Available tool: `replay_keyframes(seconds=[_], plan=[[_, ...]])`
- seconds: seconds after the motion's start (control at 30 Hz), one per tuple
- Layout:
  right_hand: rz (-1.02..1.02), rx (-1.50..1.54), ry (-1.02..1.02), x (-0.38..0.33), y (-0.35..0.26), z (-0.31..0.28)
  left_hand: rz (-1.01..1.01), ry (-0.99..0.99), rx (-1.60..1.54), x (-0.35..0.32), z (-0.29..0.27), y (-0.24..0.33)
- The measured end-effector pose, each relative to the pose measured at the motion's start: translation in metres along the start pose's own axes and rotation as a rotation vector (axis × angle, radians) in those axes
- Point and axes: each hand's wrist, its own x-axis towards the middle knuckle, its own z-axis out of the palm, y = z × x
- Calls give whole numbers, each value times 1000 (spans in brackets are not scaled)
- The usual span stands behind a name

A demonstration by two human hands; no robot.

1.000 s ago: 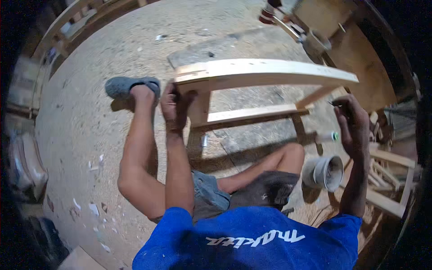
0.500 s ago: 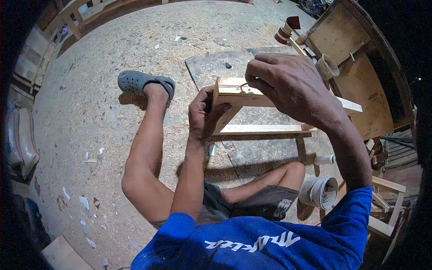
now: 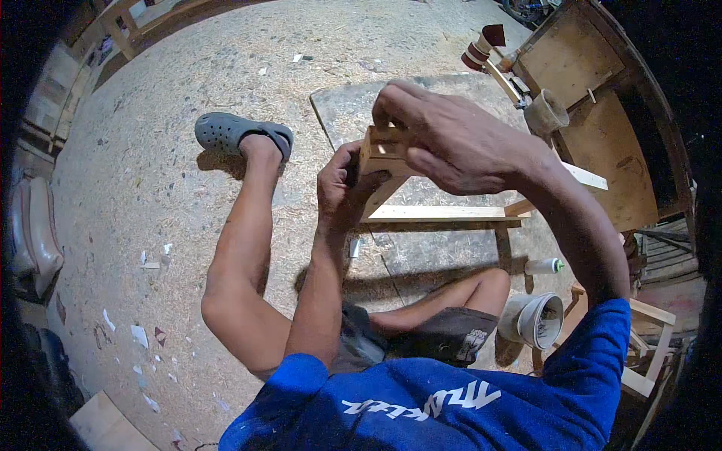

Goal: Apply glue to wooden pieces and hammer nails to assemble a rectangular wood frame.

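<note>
My left hand [image 3: 337, 192] is wrapped round the near left corner of a pale wooden frame [image 3: 444, 214], thumb and fingers on either side of the upright end. Over the top of that same corner bends my right hand [image 3: 459, 143], its fingers curled down beside the joint and its thumb near the front face. Whatever the right fingers hold, if anything, is hidden behind them. Part of the frame's top rail is covered by the right hand, and its far end sticks out beyond the wrist. The frame stands over a grey board [image 3: 353, 105] lying on the floor.
To the right are a white bucket [image 3: 519, 319], a small bottle [image 3: 541, 266], a tub [image 3: 547, 113] and a leaning wooden panel [image 3: 602, 143]. A roll of brown sandpaper [image 3: 475, 56] lies farther off. Wood shavings litter the floor [image 3: 150, 188]. My clog [image 3: 226, 135] rests at left.
My right hand has shifted left and turned over the corner, hiding the thin pointed piece that showed at its fingertips. The left hand keeps its hold; the frame has barely moved.
</note>
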Motion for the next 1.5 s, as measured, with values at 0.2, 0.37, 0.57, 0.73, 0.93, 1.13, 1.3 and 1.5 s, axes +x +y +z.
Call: replay_keyframes(seconds=[0.2, 0.37, 0.57, 0.73, 0.93, 1.13, 1.3, 1.5], plan=[[87, 223, 535, -29, 3, -21, 20, 14, 94, 0, 1, 0], [193, 790, 878, -46, 1, 25, 15, 36, 98, 0, 2, 3], [155, 867, 937, -56, -3, 64, 38, 20, 115, 1, 1, 2], [160, 760, 885, -56, -7, 58, 28, 34, 121, 1, 1, 0], [187, 738, 903, -48, -8, 59, 47, 6, 76, 1, 0, -1], [179, 332, 839, -47, -3, 53, 39, 13, 147, 2, -3, -2], [313, 430, 770, -42, -9, 61, 75, -26, 147, 5, -2, 1], [332, 111, 1031, -105, -12, 87, 119, -46, 183, 3, -1, 3]])
